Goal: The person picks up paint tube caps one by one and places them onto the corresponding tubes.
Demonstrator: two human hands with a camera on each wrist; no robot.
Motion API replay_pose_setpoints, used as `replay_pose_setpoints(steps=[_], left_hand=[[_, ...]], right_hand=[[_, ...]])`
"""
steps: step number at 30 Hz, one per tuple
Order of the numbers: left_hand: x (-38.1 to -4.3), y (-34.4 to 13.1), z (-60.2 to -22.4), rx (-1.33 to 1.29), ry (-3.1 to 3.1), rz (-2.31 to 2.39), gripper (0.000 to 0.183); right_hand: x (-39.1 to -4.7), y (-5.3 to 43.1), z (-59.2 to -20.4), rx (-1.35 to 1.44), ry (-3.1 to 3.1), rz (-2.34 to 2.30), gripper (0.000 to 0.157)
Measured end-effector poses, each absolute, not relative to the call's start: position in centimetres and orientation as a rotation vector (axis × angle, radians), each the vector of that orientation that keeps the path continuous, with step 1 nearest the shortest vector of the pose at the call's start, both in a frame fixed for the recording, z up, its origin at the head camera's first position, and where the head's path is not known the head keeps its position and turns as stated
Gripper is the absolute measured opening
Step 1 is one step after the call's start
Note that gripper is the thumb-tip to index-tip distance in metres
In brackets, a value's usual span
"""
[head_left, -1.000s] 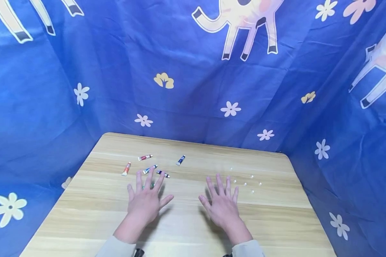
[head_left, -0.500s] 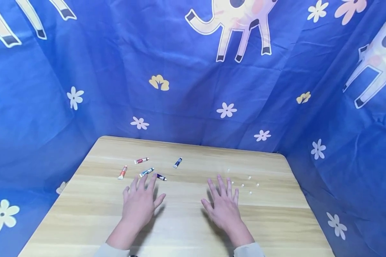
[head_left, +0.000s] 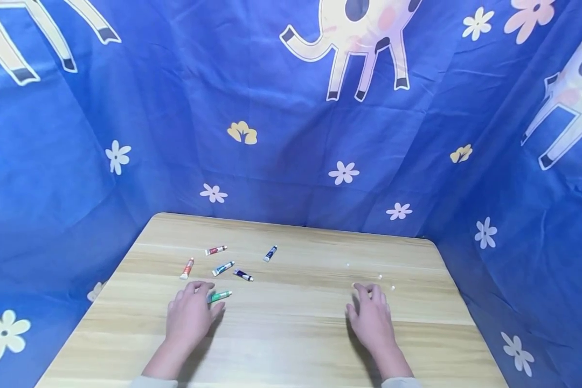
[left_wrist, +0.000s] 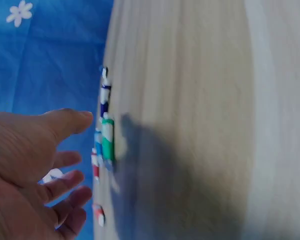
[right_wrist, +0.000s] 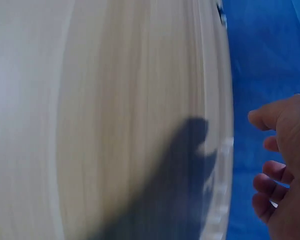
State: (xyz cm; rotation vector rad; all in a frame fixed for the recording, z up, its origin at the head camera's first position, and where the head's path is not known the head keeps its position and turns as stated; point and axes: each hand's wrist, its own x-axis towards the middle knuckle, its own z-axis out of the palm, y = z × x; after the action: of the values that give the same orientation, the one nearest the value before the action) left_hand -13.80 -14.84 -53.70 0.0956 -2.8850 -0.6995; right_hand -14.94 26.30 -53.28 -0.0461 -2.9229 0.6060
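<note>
Step in hand looks like a pickup of the green paint tube (head_left: pixel 220 296), which lies at approx. 2 o'clock from the L hand (head_left: pixel 190 318) w/ its nozzle aimed btwn 2 and 3. Best bet: thumb on near side, index on far side, pinch mid-body, squeeze lightly b/c a soft tube could ooze, and keep clear of the blue paint tube (head_left: pixel 223 268) at 12 o'clock from it and the purple paint tube (head_left: pixel 243 275) at 1–2. R side: tiny white bits (head_left: pixel 380 276) (caps, maybe; too small to tell) lie on the counter (head_left: pixel 291 339) btwn 11 and 1 o'clock from the R hand (head_left: pixel 371 320); prob. need fingertips only, straight down, so they don't roll. L hand: thumb well apart from loosely bent fingers, nothing gripped; fingertips v. near the green one, contact unclear. R hand: similar, thumb apart, fingers bent, no grip visible; can't tell if index tip touches a bit.
</note>
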Motion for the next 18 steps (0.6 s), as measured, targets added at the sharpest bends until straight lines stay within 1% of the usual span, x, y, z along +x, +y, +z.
replay_pose_setpoints(steps=[5,12,15,18], left_hand=[[-14.4,-15.4,-55.0,0.086,-2.869,-0.837,0.049],[-14.9,-15.4,-55.6,0.100,-2.905,-0.891,0.045],[-15.2,-15.3,-55.6,0.113,-2.912,-0.871,0.037],[-15.6,-15.2,-55.6,0.121,-2.908,-0.873,0.026]], right_hand=[[-15.5,29.6,-53.8,-0.134,-2.917,0.618,0.059],[-16.8,33.1,-54.6,-0.229,-2.916,0.638,0.058],[-17.4,33.9,-55.0,-0.253,-2.937,0.653,0.052],[-17.7,34.3,-55.2,-0.261,-2.955,0.651,0.043]])
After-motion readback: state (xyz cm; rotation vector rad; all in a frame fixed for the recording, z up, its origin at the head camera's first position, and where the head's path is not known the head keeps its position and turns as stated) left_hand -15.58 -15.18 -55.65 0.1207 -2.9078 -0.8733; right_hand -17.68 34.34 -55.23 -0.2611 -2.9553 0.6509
